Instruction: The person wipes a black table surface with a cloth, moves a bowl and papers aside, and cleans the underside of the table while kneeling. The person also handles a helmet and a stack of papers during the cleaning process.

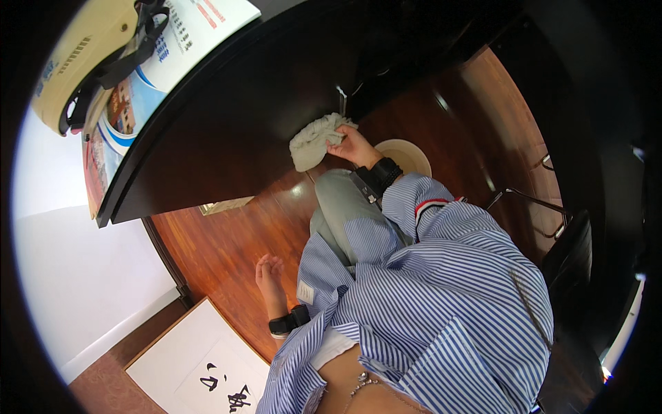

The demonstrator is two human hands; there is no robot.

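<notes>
My right hand [350, 147] is closed on a crumpled pale grey-green cloth [312, 143]. The cloth rests against the dark, glossy wooden panel [234, 131] of a desk, near a small shiny metal piece [342, 99]. Beside my right wrist, partly hidden by the arm, is a round cream bucket [414, 156]. Lower on the left, my left hand [269, 266] hangs over the floor with loosely bent fingers and nothing in them.
A cream helmet [86, 52] with black straps sits on booklets [200, 31] at the desk's upper left. Framed calligraphy [172, 359] leans at lower left. A dark chair [572, 245] stands at right on the reddish-brown wooden floor [200, 252].
</notes>
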